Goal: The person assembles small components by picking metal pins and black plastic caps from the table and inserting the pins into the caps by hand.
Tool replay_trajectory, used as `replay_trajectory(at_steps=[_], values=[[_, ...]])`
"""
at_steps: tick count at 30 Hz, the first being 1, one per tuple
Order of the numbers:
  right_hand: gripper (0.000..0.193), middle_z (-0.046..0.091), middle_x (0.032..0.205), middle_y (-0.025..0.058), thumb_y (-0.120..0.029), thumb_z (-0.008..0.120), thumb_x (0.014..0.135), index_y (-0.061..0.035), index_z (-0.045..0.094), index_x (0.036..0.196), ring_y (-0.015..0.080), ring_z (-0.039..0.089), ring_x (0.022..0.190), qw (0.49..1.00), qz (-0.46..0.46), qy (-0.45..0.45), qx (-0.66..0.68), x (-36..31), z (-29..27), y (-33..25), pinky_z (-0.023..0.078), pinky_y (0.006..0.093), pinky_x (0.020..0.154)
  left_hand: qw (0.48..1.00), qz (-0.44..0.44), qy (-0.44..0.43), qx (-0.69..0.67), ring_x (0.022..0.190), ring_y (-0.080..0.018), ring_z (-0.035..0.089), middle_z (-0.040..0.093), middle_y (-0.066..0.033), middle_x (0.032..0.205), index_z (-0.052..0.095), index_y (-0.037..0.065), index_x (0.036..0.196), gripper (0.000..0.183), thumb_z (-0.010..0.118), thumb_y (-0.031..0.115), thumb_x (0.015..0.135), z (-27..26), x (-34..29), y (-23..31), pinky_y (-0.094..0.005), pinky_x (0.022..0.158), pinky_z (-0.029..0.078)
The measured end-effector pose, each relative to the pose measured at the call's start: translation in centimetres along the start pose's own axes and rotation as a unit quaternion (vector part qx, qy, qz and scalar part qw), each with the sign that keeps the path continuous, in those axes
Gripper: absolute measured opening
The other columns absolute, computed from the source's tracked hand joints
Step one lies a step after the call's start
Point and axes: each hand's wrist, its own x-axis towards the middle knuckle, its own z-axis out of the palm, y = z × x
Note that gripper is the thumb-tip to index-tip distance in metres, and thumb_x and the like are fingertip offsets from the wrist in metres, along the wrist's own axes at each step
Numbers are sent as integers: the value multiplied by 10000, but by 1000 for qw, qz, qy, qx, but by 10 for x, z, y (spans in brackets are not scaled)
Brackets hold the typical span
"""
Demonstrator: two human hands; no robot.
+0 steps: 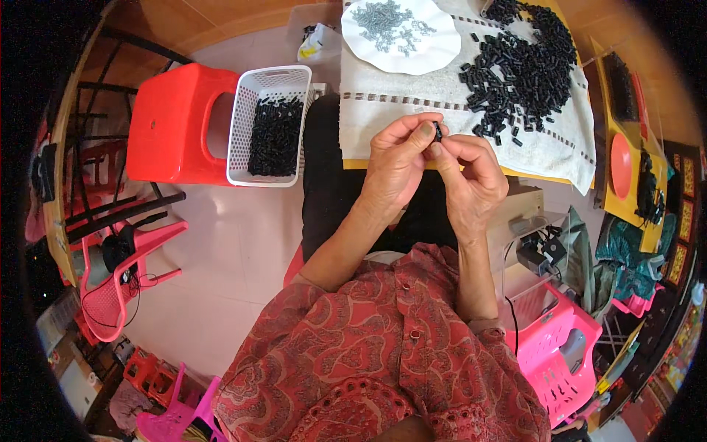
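Between the fingertips of both hands sits a small black plastic piece (437, 132), partly covered by the fingers. My left hand (400, 158) pinches it from the left, thumb against forefinger. From the right, my right hand (471, 173) grips it too, with the thumb close to the left one. Both hands are over the near edge of a table spread with a white towel (412, 99). A heap of similar small black pieces (523, 70) lies on the towel at the far right. Beyond my hands, a white scalloped plate (361, 55) carries many tiny clear or silvery parts (390, 22).
To my left, a white perforated basket (239, 147) holds many black pieces, beside a red stool (173, 121). A pink chair (118, 280) stands farther left, another pink chair (560, 353) at lower right. A yellow surface with a red dish (621, 166) is at the far right.
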Motion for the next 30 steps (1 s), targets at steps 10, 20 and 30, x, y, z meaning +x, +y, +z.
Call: replay_trajectory(at_steps=[10, 20, 30], values=[[145, 648, 842, 69, -4, 760, 756, -5, 666, 866, 99, 573, 649, 999, -12, -18, -49, 4, -6, -3, 474, 231, 594, 1000, -15, 7, -6, 885, -135, 596, 642, -60, 943, 642, 9, 1067, 173, 613, 86, 916, -1, 0, 0, -296, 796, 496], [317, 657, 998, 119, -9, 747, 707, -9, 648, 1009, 257, 607, 877, 981, -134, -65, -121, 19, -11, 3, 494, 339, 763, 1000, -27, -2, -16, 926, -140, 604, 640, -65, 1029, 612, -6, 1138, 228, 590, 48, 918, -4, 2, 0, -281, 831, 493], [274, 661, 949, 126, -22, 736, 726, -2, 641, 983, 282, 613, 845, 973, -167, -62, -148, 20, -11, 6, 502, 339, 724, 993, -57, -102, 13, 1004, -140, 571, 612, -84, 1108, 546, -35, 1251, 366, 610, 51, 902, -15, 10, 6, -268, 875, 473]])
